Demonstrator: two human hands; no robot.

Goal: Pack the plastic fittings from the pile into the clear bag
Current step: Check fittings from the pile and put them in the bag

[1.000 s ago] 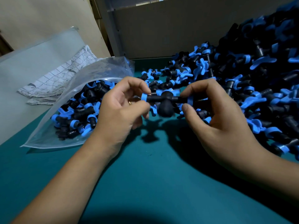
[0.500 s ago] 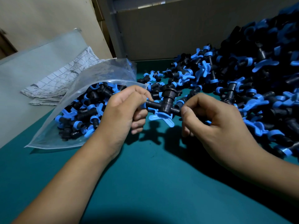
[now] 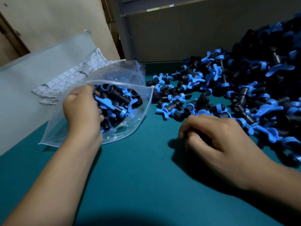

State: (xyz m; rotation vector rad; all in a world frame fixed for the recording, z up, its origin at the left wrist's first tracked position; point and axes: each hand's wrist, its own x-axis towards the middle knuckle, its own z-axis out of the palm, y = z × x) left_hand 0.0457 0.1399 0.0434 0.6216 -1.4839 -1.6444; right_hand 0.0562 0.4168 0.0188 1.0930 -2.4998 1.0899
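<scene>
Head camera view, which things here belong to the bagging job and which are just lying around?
Job: pile of fittings, clear bag, fittings already bagged, left hand at the bag mouth, right hand.

Lying about: patterned cloth, frosted sheet.

You see black fittings (image 3: 241,88) with bright blue collars and wings, a clear bag (image 3: 130,74), a teal surface (image 3: 138,176), and a white cloth (image 3: 73,75) with a grey grid pattern.

Left hand (image 3: 83,110) reaches forward, right hand (image 3: 218,141) curled (knuckles up).
</scene>
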